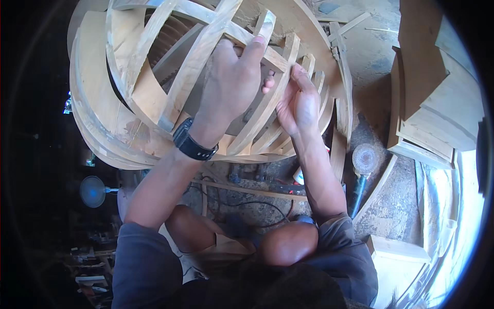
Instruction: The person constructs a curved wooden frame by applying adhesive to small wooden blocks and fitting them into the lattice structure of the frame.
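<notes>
A large rounded frame of pale wood [118, 121], built of curved slats, stands in front of me. My left hand [229, 85], with a black watch [191, 141] on its wrist, reaches over the frame. Its fingers are closed around a short wooden crosspiece [275, 61] between the slats, and some fingertips show beneath it. On the other side of a curved wooden slat [263, 117] is my right hand [302, 103]. Its thumb and fingers are closed at that slat, close to the crosspiece's end. The palm hides part of their contact.
A power tool with a round disc [365, 158] lies on the floor at the right, beside a curved wood strip [378, 188]. Pale wooden furniture [442, 121] stands farther right. Cables [247, 205] run across the floor before my knees. A fan [93, 191] is at the left.
</notes>
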Tool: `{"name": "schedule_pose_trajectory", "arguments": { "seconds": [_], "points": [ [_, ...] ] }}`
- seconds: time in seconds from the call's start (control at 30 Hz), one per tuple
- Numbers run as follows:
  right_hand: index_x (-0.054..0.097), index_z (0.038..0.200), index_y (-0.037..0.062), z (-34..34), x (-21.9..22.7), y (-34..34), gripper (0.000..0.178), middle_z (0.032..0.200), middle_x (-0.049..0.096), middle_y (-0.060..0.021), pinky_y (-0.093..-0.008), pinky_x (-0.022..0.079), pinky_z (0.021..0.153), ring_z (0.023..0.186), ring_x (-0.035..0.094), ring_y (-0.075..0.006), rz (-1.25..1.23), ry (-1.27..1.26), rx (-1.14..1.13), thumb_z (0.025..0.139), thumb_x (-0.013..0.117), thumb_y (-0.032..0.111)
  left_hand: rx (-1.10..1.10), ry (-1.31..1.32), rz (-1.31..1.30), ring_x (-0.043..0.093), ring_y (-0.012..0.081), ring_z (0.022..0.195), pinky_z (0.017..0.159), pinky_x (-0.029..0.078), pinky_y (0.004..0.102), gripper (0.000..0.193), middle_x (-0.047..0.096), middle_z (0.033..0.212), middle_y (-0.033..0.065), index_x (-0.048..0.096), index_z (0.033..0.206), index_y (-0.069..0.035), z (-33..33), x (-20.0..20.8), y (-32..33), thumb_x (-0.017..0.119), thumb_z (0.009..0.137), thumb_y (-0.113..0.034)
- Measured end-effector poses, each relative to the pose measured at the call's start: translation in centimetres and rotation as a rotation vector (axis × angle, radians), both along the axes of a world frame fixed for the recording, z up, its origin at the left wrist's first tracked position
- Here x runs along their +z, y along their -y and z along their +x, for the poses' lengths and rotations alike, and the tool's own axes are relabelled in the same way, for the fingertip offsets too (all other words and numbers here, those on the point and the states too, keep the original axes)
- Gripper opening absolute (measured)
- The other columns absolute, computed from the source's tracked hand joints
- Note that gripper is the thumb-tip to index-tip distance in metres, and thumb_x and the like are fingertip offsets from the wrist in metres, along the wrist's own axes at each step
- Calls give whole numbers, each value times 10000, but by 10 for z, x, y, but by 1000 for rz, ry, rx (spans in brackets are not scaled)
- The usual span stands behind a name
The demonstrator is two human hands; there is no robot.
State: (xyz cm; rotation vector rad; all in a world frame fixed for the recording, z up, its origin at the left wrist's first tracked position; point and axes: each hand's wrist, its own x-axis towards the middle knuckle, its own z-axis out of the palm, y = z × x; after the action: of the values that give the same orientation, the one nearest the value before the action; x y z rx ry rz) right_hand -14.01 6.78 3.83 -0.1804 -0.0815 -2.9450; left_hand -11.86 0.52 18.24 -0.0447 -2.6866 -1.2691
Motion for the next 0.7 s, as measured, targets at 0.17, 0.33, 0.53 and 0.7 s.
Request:
{"name": "schedule_pose_trajectory", "arguments": {
  "seconds": [0.17, 0.33, 0.53, 0.7],
  "points": [
    [499, 1081, 1, 22, 1, -9, 130, 1037, 573, -101, -316, 526, 786, 858, 622, -165, 715, 132, -500, 1001, 488, 102, -30, -426, -768, 553, 406, 1110, 982, 425, 471, 595, 551, 1186, 314, 456, 1250, 142, 33, -22, 6, 611, 878, -296],
    [577, 1132, -7, 16, 21, -44, 248, 994, 655, -120, -298, 495, 743, 819, 616, -135, 1310, -161, -820, 960, 582, 173, -355, -426, -414, 337, 430, 1348, 1120, 271, 518, 607, 394, 1416, 287, 381, 1371, 93, 94, -82, 9, 599, 847, -125],
    [593, 1197, 16, 3, 56, -51, 412, 1001, 672, -150, -385, 502, 782, 841, 657, -269, 1912, -460, -530, 907, 667, 299, -192, -472, -379, 413, 424, 1279, 1072, 335, 518, 567, 440, 1343, 275, 375, 1340, 80, 88, -88, 20, 592, 848, -102],
    [598, 1196, 5, 3, 61, -48, 369, 1021, 677, -97, -316, 491, 740, 779, 618, -184, 1840, -543, -550, 859, 656, 144, -171, -426, -340, 467, 435, 1248, 1081, 362, 484, 607, 466, 1342, 292, 333, 1383, 83, 84, -97, 34, 576, 857, -99]
  ]
}}
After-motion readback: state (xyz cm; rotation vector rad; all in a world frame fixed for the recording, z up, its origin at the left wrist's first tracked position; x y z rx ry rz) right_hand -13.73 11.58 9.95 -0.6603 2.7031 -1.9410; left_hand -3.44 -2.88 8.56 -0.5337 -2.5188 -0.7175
